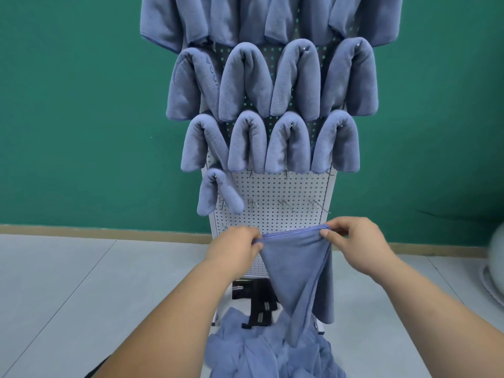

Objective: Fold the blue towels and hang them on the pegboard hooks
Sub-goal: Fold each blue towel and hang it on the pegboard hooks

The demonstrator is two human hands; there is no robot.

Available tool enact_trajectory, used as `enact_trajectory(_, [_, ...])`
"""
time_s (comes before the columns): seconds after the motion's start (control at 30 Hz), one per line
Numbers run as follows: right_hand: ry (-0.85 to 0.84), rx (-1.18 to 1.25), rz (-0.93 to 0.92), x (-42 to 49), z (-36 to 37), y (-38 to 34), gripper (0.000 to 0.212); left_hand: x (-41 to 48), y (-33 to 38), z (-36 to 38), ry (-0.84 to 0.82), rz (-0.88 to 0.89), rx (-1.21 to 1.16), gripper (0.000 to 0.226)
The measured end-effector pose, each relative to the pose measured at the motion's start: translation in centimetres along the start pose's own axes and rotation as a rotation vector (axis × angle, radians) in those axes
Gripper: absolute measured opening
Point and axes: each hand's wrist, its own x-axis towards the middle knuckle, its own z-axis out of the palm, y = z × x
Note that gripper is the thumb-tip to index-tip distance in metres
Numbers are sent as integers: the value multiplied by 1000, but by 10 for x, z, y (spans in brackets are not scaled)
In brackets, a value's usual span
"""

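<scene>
- At my feet, the loose towels (272,353) lie heaped, handy for the next pick.
- Above them, my left hand (234,249) and right hand (357,241) each pinch an upper corner of the held towel (294,268), keeping its hem taut so it hangs straight for folding.
- Behind it, the pegboard (272,186) shows bare hooks (289,207) beside one hung towel (215,192), the likely next places.
- Farthest, filled rows (246,85) of draped towels explain why I work low.

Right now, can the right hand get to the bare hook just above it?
Probably yes: the bare hook sits just above the right hand, nothing between them, though that hand pinches the towel.
</scene>
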Motion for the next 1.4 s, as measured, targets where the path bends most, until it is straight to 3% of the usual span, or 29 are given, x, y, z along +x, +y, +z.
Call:
enact_trajectory(0.07, [-68,-165,13,1,-2,10,19,3,3,-6,76,34,-48,15])
enact_trajectory(0.27, [-145,-383,-28,1,-1,12,18,4,2,-12,59,61,-26,13])
enact_trajectory(0.47, [-119,-380,-63,2,-5,7,5,4,-3,-16,60,54,-98,14])
enact_trajectory(0.73, [-146,-180,-10,0,-5,5,10,6,-4,-12,177,-10,-280,22])
enact_trajectory(0.97, [-155,-7,-97,-13,21,-20,17,5,4,-2,58,-42,178,28])
enact_trajectory(1.0, [-153,18,-114,-15,26,-24,17,4,5,0,21,-18,135,28])
enact_trajectory(1.1, [-162,77,-148,-22,37,-30,19,-2,12,-2,-129,95,-285,28])
enact_trajectory(1.17, [-167,84,-163,-24,41,-31,16,-5,20,-3,-156,123,-457,17])
enact_trajectory(1.23, [-163,96,-165,-25,43,-30,11,-5,23,0,-87,134,-443,3])
enact_trajectory(1.3, [-190,133,-143,-25,43,-25,8,-5,24,1,-13,168,-398,5])
enact_trajectory(1.4, [-297,79,-122,-24,43,-14,26,-5,28,-5,110,259,-429,3])
